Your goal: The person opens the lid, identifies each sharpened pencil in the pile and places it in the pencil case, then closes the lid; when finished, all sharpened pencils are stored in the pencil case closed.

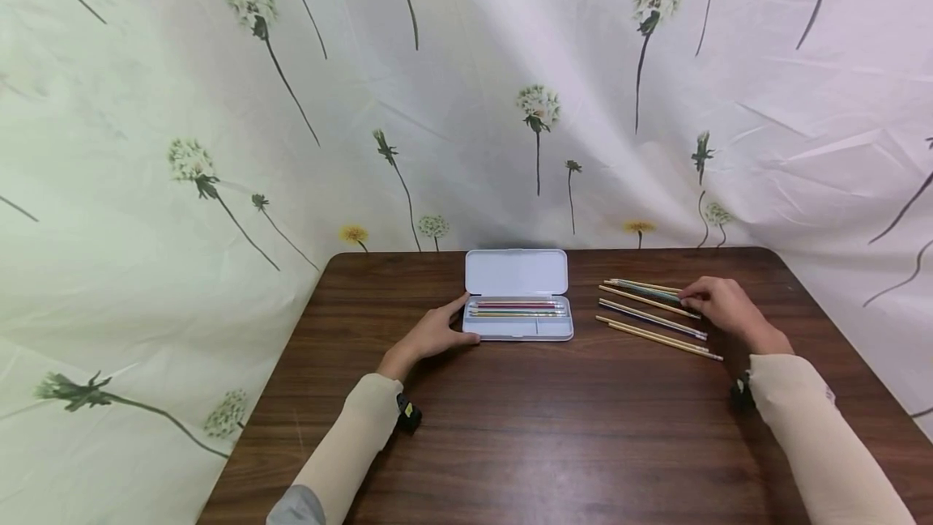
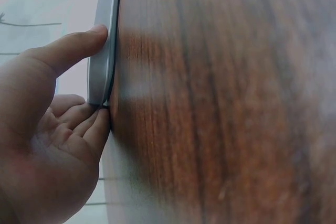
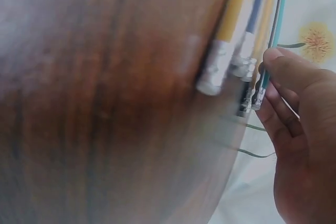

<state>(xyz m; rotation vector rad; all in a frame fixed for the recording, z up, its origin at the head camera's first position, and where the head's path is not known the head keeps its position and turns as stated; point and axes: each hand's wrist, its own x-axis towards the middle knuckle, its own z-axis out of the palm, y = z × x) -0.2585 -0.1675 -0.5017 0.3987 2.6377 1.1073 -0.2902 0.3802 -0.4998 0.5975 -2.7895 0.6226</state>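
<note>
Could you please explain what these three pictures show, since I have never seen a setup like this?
A person works with two bare hands and wears three cameras. The wide picture comes from the head, the close ones from each wrist. On the brown table lies an open white pencil case with pencils inside. The left hand holds the case's left end; its wrist view shows the thumb on the case's edge. To the right lie loose pencils. The right hand pinches the end of one of them; its wrist view shows the fingertips at the teal pencil.

The left hand [image 2: 47, 145] grips the pencil case [image 2: 102, 51] edge.
</note>
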